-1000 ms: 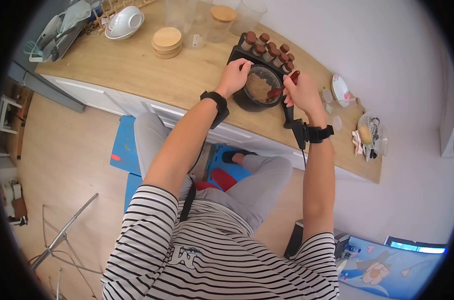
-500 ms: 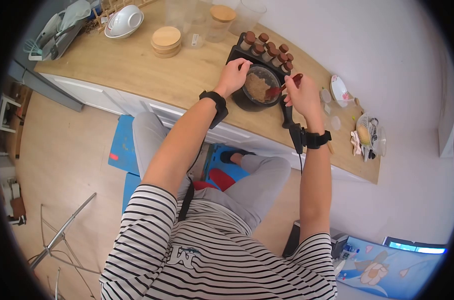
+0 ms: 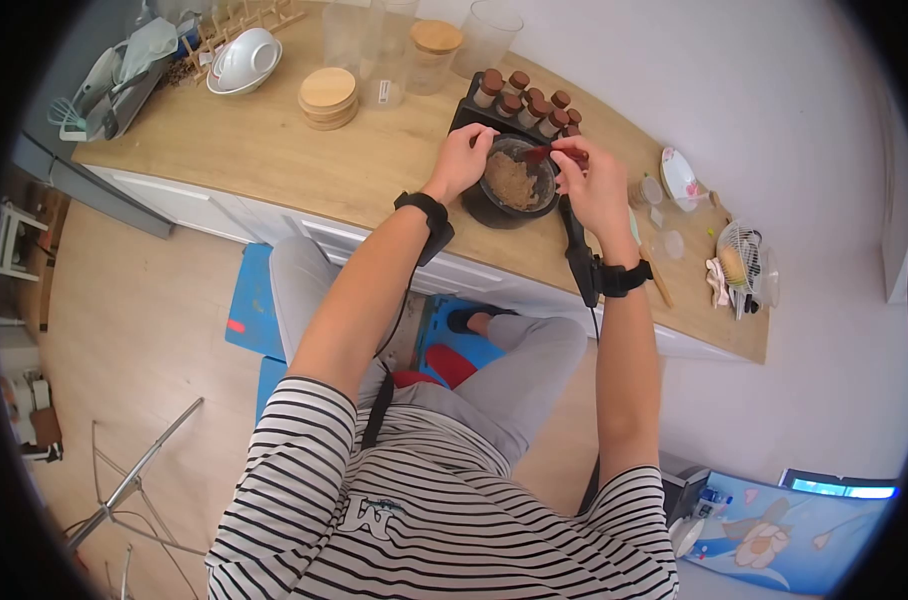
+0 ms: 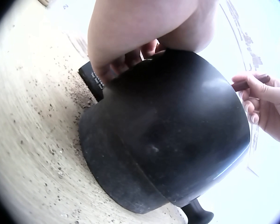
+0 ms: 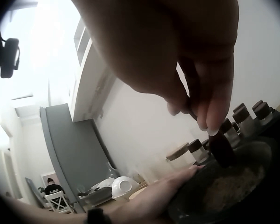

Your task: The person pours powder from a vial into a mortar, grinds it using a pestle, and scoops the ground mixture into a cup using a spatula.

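A deep black pot (image 3: 499, 212) with a side handle (image 3: 574, 228) stands near the counter's front edge, holding brown, crumbly stuff (image 3: 511, 180). My left hand (image 3: 461, 162) grips its rim on the left; in the left wrist view those fingers curl over behind the black wall. My right hand (image 3: 596, 190) pinches a small dark red spatula (image 3: 571, 153) by its handle over the pot's right side. In the right wrist view the spatula's flat blade (image 5: 221, 150) points down at the rim, above the crumbly stuff.
Behind the pot, a black rack holds several brown-capped spice jars (image 3: 534, 103). Wooden-lidded canisters (image 3: 329, 95) and clear containers stand at the back left. White bowls (image 3: 246, 60) lie farther left; a wire basket (image 3: 739, 250) sits at right. Dark crumbs (image 4: 51, 135) dot the counter.
The spatula's blade has gone from the pot's lower right up to its far right edge, and my right hand has shifted with it. My left hand keeps its grip on the rim.
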Demonstrator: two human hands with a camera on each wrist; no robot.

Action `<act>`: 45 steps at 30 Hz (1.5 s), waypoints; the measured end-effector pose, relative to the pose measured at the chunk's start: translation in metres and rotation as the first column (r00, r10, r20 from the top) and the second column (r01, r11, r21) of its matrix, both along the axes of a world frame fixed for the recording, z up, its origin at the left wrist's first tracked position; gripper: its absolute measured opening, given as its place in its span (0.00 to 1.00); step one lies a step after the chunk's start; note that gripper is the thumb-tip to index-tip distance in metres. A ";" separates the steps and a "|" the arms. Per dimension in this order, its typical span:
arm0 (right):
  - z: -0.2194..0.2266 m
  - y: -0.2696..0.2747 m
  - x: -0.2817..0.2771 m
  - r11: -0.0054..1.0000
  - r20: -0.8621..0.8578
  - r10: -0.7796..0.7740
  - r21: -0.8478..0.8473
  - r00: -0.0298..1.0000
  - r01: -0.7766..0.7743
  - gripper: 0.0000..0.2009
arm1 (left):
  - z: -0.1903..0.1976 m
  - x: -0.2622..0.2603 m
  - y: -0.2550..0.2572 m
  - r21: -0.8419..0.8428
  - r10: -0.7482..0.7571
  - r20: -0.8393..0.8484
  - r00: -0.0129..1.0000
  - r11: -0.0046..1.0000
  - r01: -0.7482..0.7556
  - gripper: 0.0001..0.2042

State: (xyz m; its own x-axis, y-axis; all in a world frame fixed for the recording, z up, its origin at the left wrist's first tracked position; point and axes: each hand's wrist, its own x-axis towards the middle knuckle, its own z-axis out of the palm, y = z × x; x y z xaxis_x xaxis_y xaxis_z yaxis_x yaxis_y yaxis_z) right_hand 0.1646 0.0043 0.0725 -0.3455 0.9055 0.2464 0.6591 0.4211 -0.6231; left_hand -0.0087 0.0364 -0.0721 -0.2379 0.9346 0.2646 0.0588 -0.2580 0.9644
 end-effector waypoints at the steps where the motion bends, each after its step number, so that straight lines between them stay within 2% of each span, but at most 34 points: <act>1: -0.002 0.001 -0.001 0.999 -0.048 0.044 0.014 0.998 -0.043 0.06 | -0.002 0.000 0.001 -0.004 -0.009 0.044 0.999 1.000 0.009 0.13; 3: -0.007 0.000 0.000 0.997 -0.098 0.080 0.030 0.992 -0.077 0.07 | -0.004 0.002 0.002 -0.007 -0.025 0.085 0.996 1.000 0.026 0.13; 5: -0.009 -0.002 0.001 0.975 -0.038 0.219 -0.012 0.975 -0.220 0.08 | -0.003 -0.001 0.002 0.007 -0.014 0.010 1.000 1.000 0.014 0.13; 6: -0.009 -0.003 0.000 0.975 -0.040 0.220 -0.011 0.975 -0.221 0.08 | -0.001 -0.002 0.002 0.008 -0.013 0.007 1.000 1.000 0.013 0.13; 8: -0.008 -0.008 0.000 0.985 -0.224 0.148 -0.059 0.963 -0.165 0.08 | 0.001 -0.002 0.000 -0.011 0.000 -0.018 1.000 1.000 0.000 0.14; 9: -0.007 -0.010 0.001 0.985 -0.227 0.145 -0.059 0.963 -0.162 0.08 | 0.002 -0.001 -0.002 -0.011 -0.003 -0.021 1.000 1.000 0.003 0.14; 11: -0.005 -0.012 0.003 0.976 -0.040 0.214 -0.028 0.976 -0.215 0.08 | 0.006 -0.001 -0.004 -0.011 -0.029 0.031 0.999 1.000 0.029 0.14; 17: -0.010 -0.009 0.004 0.969 -0.053 0.228 0.113 0.972 -0.221 0.08 | 0.005 -0.003 -0.004 -0.055 -0.051 0.015 0.999 0.997 0.052 0.13; 21: -0.007 -0.011 0.001 0.978 0.009 0.196 0.076 0.981 -0.196 0.07 | 0.007 -0.003 -0.005 -0.065 -0.061 0.018 0.998 0.996 0.062 0.13; 23: -0.011 -0.005 0.003 0.988 -0.251 0.156 0.038 0.955 -0.151 0.07 | 0.007 -0.002 -0.005 -0.031 -0.026 0.004 1.000 0.999 0.026 0.14; 24: -0.012 -0.005 0.003 0.988 -0.252 0.155 0.035 0.955 -0.151 0.07 | 0.006 -0.002 -0.006 -0.034 -0.026 0.004 1.000 0.999 0.026 0.14; 26: -0.011 -0.004 0.003 0.979 -0.107 0.196 0.084 0.975 -0.188 0.07 | 0.007 -0.001 -0.005 -0.019 -0.020 0.020 1.000 1.000 0.020 0.14; 27: -0.010 -0.004 0.004 0.979 -0.109 0.194 0.085 0.975 -0.185 0.07 | 0.007 -0.001 -0.005 -0.019 -0.022 0.017 1.000 1.000 0.022 0.14; 30: -0.007 -0.005 0.001 0.978 -0.031 0.206 -0.013 0.978 -0.206 0.07 | 0.007 -0.004 -0.005 -0.037 -0.030 -0.001 1.000 0.999 0.030 0.13; 32: -0.001 -0.009 -0.001 0.983 -0.324 0.130 -0.079 0.937 -0.164 0.07 | 0.006 -0.003 -0.005 -0.050 -0.045 0.036 0.998 0.998 0.047 0.14; 33: -0.003 -0.010 0.000 0.984 -0.326 0.126 -0.080 0.937 -0.160 0.07 | 0.005 -0.002 -0.005 -0.051 -0.049 0.034 0.998 0.997 0.051 0.14; 35: -0.006 -0.008 0.002 0.959 -0.075 0.282 -0.013 0.956 -0.284 0.07 | 0.006 -0.003 -0.004 -0.027 -0.044 0.022 0.999 0.999 0.044 0.14; 39: -0.002 -0.011 0.003 0.970 -0.155 0.239 -0.003 0.959 -0.242 0.07 | 0.009 -0.003 -0.006 -0.053 -0.042 0.025 0.999 0.998 0.043 0.13; 41: -0.003 -0.014 0.002 0.966 -0.120 0.249 -0.041 0.961 -0.255 0.07 | 0.011 -0.002 -0.008 -0.016 -0.006 -0.013 1.000 1.000 0.006 0.13; 44: -0.005 -0.013 0.006 0.968 -0.091 0.252 0.007 0.963 -0.252 0.07 | 0.006 -0.003 -0.005 -0.025 -0.025 -0.009 1.000 0.999 0.025 0.13; 45: -0.002 -0.016 0.005 0.970 -0.173 0.233 -0.026 0.957 -0.241 0.07 | 0.007 -0.004 -0.004 -0.029 -0.008 -0.029 1.000 1.000 0.007 0.13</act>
State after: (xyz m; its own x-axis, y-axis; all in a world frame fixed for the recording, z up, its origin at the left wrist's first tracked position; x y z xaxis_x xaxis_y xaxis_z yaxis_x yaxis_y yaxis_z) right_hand 0.1698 -0.0115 0.0703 -0.5094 0.8142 0.2786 0.4285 0.5207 -0.7384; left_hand -0.0125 0.0324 -0.0655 -0.2235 0.9437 0.2438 0.0853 -0.2302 0.9694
